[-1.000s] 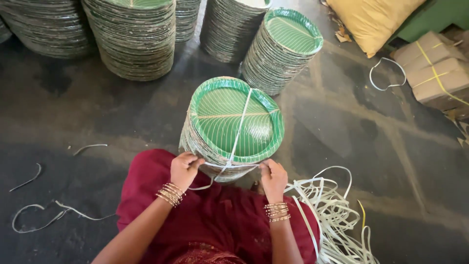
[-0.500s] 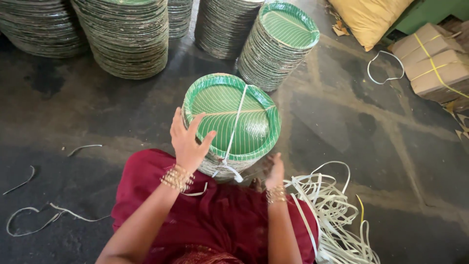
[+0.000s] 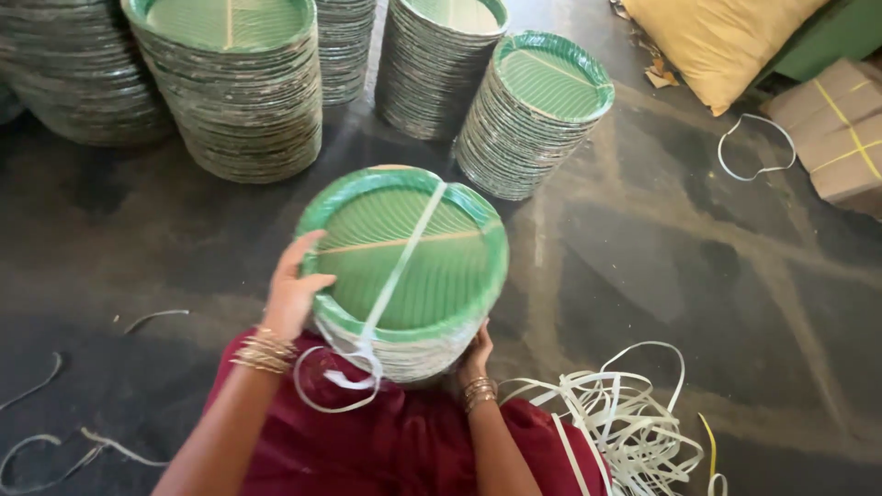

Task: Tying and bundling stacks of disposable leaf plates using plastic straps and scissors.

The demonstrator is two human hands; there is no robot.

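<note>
Six stacks of green paper plates: one strapped stack (image 3: 404,266) in the middle, and five more behind it, including a leaning stack (image 3: 537,110) and a wide stack (image 3: 230,83). Two hands, left hand (image 3: 292,292) and right hand (image 3: 476,354), at the strapped stack. One yellow sack (image 3: 717,37) and two cardboard boxes (image 3: 841,129) to the strapped stack's far right.

At 6 o'clock the right hand (image 3: 475,354) is mostly hidden behind the tied stack of green plates (image 3: 404,266); its fingers cannot be seen, so its grip is unclear. The tall plate stacks (image 3: 230,83) at 11 and 12 o'clock are cut off by the top edge. At 2 o'clock the yellow sack (image 3: 717,37) and the cardboard boxes (image 3: 841,129) run out of view. The pile of white straps (image 3: 616,422) at 5 o'clock is cropped below.
</note>
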